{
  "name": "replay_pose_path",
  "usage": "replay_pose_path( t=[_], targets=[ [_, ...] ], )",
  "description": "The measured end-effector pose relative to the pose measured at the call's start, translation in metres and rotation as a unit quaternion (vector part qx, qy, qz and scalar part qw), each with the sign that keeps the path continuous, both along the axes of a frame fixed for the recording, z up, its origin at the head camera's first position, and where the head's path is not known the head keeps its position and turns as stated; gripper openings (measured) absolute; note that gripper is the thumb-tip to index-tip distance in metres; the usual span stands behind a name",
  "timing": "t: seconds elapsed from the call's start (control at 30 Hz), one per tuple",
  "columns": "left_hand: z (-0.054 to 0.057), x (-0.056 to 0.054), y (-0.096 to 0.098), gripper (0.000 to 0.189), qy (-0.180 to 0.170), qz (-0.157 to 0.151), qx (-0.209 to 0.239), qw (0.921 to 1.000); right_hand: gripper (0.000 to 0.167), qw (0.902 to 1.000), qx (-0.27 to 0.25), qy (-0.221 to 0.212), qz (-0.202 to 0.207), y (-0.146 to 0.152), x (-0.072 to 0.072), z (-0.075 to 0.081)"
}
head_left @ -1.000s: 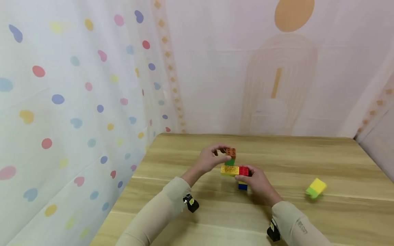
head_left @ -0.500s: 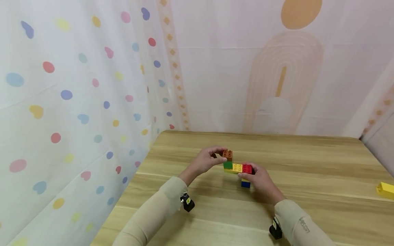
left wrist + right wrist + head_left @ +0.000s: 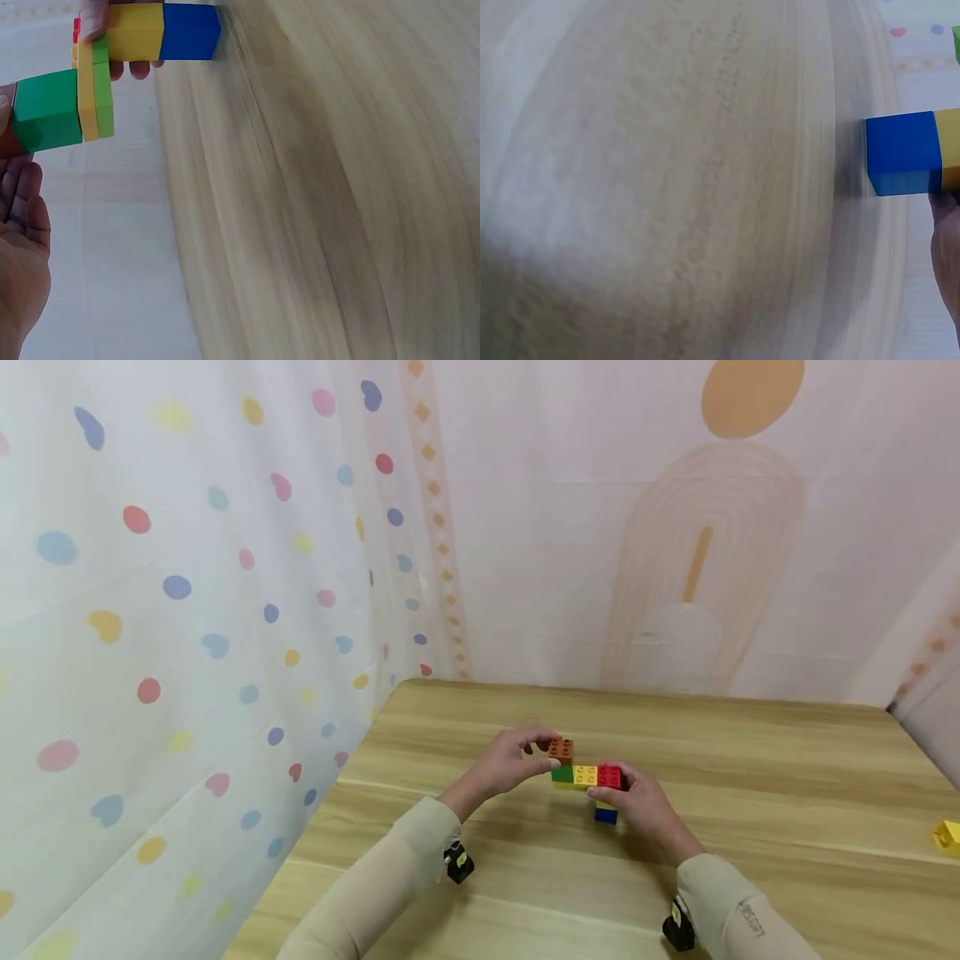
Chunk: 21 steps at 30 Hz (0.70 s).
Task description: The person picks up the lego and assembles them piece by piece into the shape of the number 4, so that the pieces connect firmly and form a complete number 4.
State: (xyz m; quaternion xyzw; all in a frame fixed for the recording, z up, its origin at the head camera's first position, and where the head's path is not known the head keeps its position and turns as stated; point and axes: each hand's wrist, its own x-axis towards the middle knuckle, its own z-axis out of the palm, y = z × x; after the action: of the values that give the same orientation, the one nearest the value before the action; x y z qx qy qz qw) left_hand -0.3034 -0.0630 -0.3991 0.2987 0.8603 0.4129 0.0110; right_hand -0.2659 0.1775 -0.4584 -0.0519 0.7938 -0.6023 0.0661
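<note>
With thumb and fingers, my left hand (image 3: 517,765) pinches a brown toy building brick (image 3: 561,750) that sits on a green brick (image 3: 562,773). The green brick meets the left end of a flat yellow brick (image 3: 586,775); whether it is pressed fully on cannot be told. My right hand (image 3: 643,806) grips the other end, around a red brick (image 3: 610,776). In the left wrist view, a lime-green layer (image 3: 103,101) lies against the flat yellow one. A thicker yellow brick (image 3: 136,32) and a blue brick (image 3: 190,32) form the leg beneath the red end.
A separate yellow brick (image 3: 949,838) lies at the right edge of the head view, partly cut off. The wooden table (image 3: 750,743) ends at the back against a patterned curtain (image 3: 555,543), and a dotted curtain (image 3: 225,652) hangs at the left.
The brown and green bricks have come from behind the flat yellow brick onto its left end. The loose yellow piece has shifted far to the right. The head view has turned slightly.
</note>
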Motion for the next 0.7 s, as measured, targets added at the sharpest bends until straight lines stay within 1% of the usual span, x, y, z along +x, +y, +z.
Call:
replay_pose_path(
  t=[0.03, 0.1, 0.17, 0.27, 0.33, 0.4, 0.5, 0.6, 0.63, 0.7],
  targets=[
    [-0.002, 0.000, 0.002, 0.036, -0.005, 0.004, 0.005, 1.0000, 0.043, 1.0000, 0.000, -0.002, -0.001, 0.001, 0.000, 0.000],
    [-0.004, 0.000, 0.005, 0.039, -0.016, 0.003, 0.022, 0.9996, 0.042, 1.0000, -0.001, -0.004, -0.004, 0.003, 0.001, -0.001],
    [-0.005, -0.001, 0.007, 0.048, -0.031, 0.001, 0.033, 0.9990, 0.044, 0.9999, -0.006, -0.006, -0.006, 0.002, 0.000, -0.002],
    [-0.011, -0.002, 0.006, 0.061, -0.058, 0.004, 0.028, 0.9979, 0.047, 0.9999, -0.014, -0.003, -0.005, -0.002, -0.002, -0.003],
    [-0.017, -0.002, 0.002, 0.065, -0.078, 0.009, 0.016, 0.9968, 0.050, 0.9999, -0.016, -0.002, 0.000, -0.006, -0.004, -0.002],
    [-0.025, -0.003, -0.002, 0.059, -0.092, 0.012, 0.010, 0.9957, 0.053, 0.9999, -0.014, -0.001, 0.003, -0.010, -0.007, -0.002],
    [-0.030, -0.003, -0.007, 0.046, -0.104, 0.013, 0.020, 0.9943, 0.054, 0.9999, -0.012, -0.004, 0.005, -0.016, -0.012, 0.000],
    [-0.030, -0.003, -0.010, 0.038, -0.105, 0.014, 0.027, 0.9940, 0.054, 0.9999, -0.007, -0.004, 0.007, -0.020, -0.014, 0.002],
    [-0.029, -0.003, -0.011, 0.036, -0.106, 0.015, 0.026, 0.9940, 0.054, 0.9999, -0.002, -0.004, 0.013, -0.019, -0.014, 0.003],
    [-0.028, -0.003, -0.012, 0.034, -0.105, 0.017, 0.019, 0.9942, 0.058, 0.9991, 0.020, 0.003, 0.037, -0.015, -0.015, 0.006]
  ],
)
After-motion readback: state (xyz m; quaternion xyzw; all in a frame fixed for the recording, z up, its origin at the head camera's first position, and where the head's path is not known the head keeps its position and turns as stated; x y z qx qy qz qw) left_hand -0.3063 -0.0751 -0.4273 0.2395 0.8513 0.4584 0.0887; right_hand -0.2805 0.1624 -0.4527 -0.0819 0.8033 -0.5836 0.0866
